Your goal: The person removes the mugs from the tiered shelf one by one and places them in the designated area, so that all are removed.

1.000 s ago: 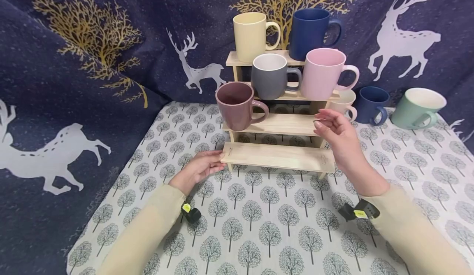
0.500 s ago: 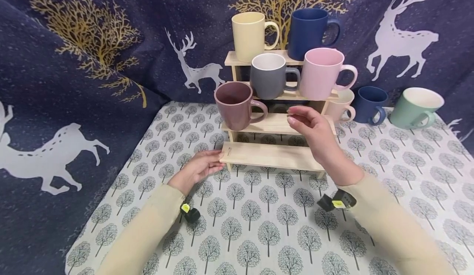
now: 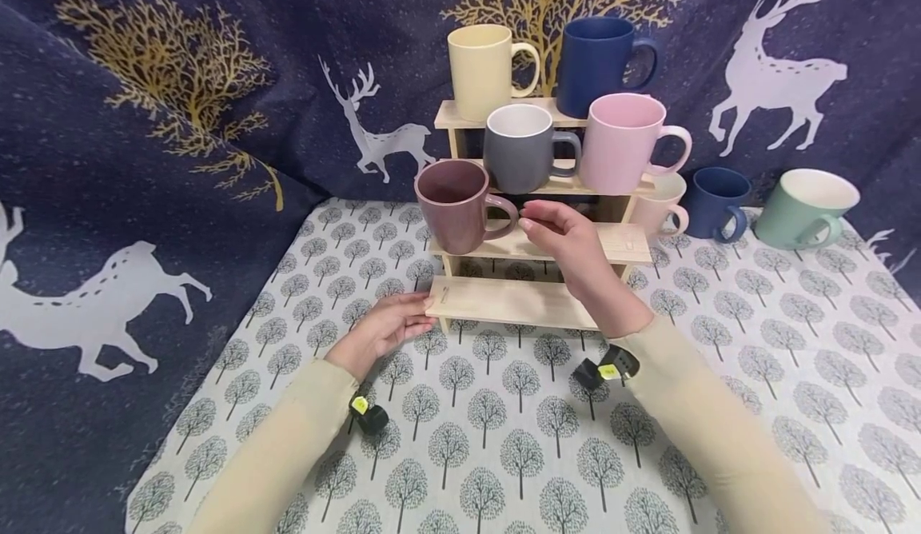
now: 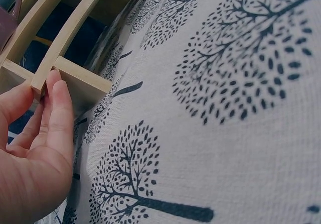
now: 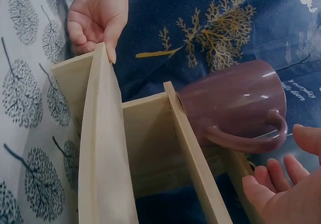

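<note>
At the left end of a tiered wooden shelf (image 3: 518, 302), my left hand (image 3: 392, 326) pinches the corner of the lowest board, thumb above and fingers beneath. A mauve mug (image 3: 453, 210) stands upright at the left of the tier above, its handle pointing right. My right hand (image 3: 572, 250) hovers in front of that tier with fingers loosely bent and apart. Its fingertips are close to the mug's handle (image 5: 251, 139), with a gap between them in the right wrist view. The left wrist view shows the pinched board end (image 4: 37, 81) closely.
Higher up stand a grey mug (image 3: 520, 150), a pink mug (image 3: 620, 146), a cream mug (image 3: 480, 74) and a navy mug (image 3: 596, 70). Right of the shelf, a pale pink cup (image 3: 653, 206), a blue cup (image 3: 712, 206) and a green cup (image 3: 795, 210) rest on the tree-print cloth (image 3: 489, 438).
My right hand has moved left from the shelf's right end to near the mauve mug's handle. The left hand keeps its hold on the lowest board.
</note>
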Available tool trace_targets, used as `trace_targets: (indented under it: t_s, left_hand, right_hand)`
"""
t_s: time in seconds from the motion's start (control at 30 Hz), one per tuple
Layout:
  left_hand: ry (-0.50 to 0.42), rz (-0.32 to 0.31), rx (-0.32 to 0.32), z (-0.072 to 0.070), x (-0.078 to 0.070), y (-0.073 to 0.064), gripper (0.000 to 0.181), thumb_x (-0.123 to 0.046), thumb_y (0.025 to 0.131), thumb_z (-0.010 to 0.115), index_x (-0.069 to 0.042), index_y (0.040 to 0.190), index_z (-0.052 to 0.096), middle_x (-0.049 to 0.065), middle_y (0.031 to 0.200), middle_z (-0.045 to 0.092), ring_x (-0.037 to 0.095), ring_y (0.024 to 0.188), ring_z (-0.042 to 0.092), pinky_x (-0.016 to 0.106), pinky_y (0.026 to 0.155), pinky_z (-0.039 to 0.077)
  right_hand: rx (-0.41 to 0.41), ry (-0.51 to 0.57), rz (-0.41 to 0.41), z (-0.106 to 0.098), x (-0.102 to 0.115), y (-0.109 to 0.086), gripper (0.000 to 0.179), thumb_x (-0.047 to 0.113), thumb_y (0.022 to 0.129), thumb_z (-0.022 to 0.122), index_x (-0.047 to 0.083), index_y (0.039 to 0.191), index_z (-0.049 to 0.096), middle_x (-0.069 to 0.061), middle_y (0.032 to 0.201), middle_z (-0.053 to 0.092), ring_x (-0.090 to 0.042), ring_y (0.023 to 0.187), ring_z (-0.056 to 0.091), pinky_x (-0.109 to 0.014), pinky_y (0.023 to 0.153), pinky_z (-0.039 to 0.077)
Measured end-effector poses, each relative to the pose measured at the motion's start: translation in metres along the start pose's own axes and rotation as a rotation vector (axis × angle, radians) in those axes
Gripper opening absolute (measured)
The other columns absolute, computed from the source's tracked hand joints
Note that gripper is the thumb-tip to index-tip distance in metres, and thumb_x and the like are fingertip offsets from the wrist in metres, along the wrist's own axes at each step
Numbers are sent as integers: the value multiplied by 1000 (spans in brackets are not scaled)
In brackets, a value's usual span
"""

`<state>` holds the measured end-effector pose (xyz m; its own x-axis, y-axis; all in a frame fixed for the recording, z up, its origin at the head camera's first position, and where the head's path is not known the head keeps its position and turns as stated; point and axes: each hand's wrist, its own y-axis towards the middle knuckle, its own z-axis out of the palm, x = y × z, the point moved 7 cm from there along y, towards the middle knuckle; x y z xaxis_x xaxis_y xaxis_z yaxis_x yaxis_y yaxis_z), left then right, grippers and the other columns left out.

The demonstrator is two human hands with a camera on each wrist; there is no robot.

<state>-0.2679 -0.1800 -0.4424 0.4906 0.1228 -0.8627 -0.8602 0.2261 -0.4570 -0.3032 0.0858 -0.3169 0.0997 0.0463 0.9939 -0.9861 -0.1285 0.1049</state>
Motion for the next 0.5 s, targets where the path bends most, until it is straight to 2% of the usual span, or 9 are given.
trace_targets:
  t_s: [0.27,0.5]
  left_hand:
    - [-9,-4,12,0,0,0,56,-4,104,51,8,154,30,3,89,72,9,76,72,12,75,65]
    - [-9,-15,11,0,0,1,55,-4,104,51,7,155,30,4,89,72,10,75,72,13,75,65]
  right_hand:
    - [-11,52,23,11,-2,11,45,3,98,63,-10,140,52,16,97,64,3,91,62,-8,82,57]
    - [-15,126,42,18,-4,16,40,0,97,64,-11,135,54,16,90,66,3,86,64,-8,81,59]
